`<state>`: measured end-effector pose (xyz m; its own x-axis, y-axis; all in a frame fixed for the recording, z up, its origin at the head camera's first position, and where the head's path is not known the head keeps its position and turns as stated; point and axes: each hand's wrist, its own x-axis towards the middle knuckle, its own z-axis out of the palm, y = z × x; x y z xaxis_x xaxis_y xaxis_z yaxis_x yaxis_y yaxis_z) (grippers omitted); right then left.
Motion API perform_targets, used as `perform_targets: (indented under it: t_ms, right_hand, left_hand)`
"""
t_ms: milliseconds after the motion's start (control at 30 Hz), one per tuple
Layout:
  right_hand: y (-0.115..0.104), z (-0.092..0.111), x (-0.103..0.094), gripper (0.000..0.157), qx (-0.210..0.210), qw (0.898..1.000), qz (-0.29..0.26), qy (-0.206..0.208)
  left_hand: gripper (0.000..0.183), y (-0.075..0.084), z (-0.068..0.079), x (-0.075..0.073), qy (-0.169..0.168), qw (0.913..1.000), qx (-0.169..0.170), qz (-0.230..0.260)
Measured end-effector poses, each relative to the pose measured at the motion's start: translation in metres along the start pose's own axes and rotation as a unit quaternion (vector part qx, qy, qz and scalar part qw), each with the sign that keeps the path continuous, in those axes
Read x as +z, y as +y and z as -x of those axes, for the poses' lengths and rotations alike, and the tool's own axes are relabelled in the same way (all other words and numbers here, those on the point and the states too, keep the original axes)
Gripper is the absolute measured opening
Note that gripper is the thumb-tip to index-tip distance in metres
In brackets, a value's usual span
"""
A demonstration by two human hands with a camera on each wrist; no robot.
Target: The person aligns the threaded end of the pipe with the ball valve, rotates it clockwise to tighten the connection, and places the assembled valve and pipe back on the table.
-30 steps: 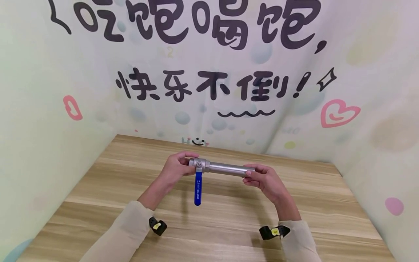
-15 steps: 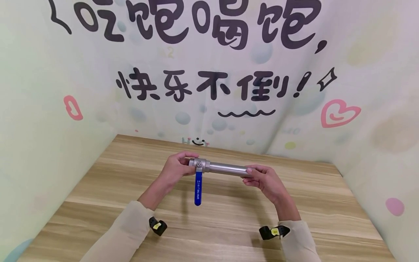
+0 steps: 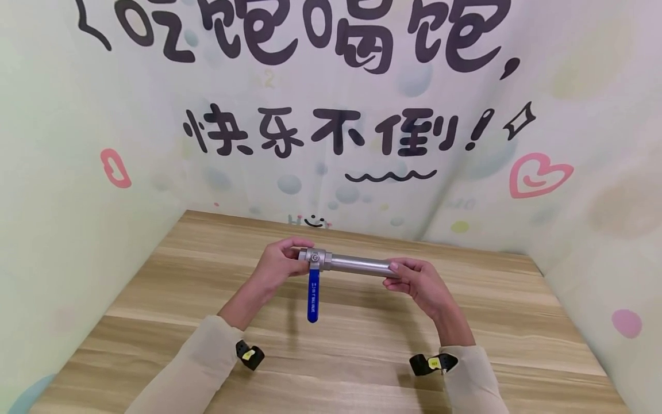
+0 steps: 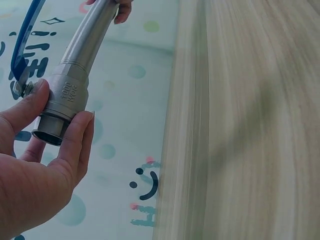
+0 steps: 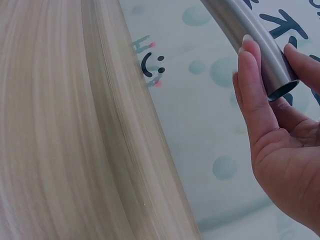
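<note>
A steel ball valve (image 3: 315,259) with a blue lever handle (image 3: 313,296) is joined to a straight steel pipe (image 3: 359,265), and the two are held up above the table, nearly level. My left hand (image 3: 281,263) grips the valve's open left end between thumb and fingers; raised lettering shows on the valve body (image 4: 66,91) in the left wrist view. At the other end, my right hand (image 3: 420,283) holds the pipe with thumb and fingers round it. The pipe's hollow end (image 5: 283,89) is visible in the right wrist view. In the head view the lever points toward me.
The wooden table (image 3: 331,356) lies beneath, with shadows of the arms on it. A printed cloth wall (image 3: 289,149) stands at its back, and walls close off both sides. Black wrist cameras (image 3: 250,355) are strapped to both sleeves.
The right fingers have shifted slightly on the pipe's end, the thumb now lying a little further left. The valve, pipe and left hand keep their place; the head view has tilted slightly.
</note>
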<state>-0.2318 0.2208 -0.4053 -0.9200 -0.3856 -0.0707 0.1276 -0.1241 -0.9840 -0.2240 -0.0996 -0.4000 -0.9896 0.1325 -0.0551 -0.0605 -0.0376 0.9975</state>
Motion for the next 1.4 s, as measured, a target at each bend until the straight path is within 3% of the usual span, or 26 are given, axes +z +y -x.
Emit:
perform_targets:
  t_ms: [233, 933, 1100, 1400]
  right_hand:
    - [0.0018, 0.0006, 0.001, 0.038, -0.021, 1.0, 0.001, 0.005]
    - [0.0015, 0.0004, -0.0002, 0.033, -0.041, 0.999, -0.006, 0.01]
    - [0.0007, 0.002, 0.0003, 0.031, -0.027, 0.999, -0.012, 0.012]
    - [-0.0004, 0.0043, 0.0005, 0.047, -0.007, 1.0, -0.001, 0.02]
  left_hand:
    - [0.039, -0.0003, -0.0002, -0.0007, 0.001, 1.0, 0.002, 0.005]
    - [0.042, 0.0004, -0.0004, -0.0009, 0.004, 0.9999, 0.006, 0.014]
    - [0.043, 0.0009, 0.0, -0.0002, 0.003, 1.0, 0.001, 0.007]
    - [0.04, 0.0004, -0.0002, 0.0016, 0.004, 1.0, -0.003, 0.004]
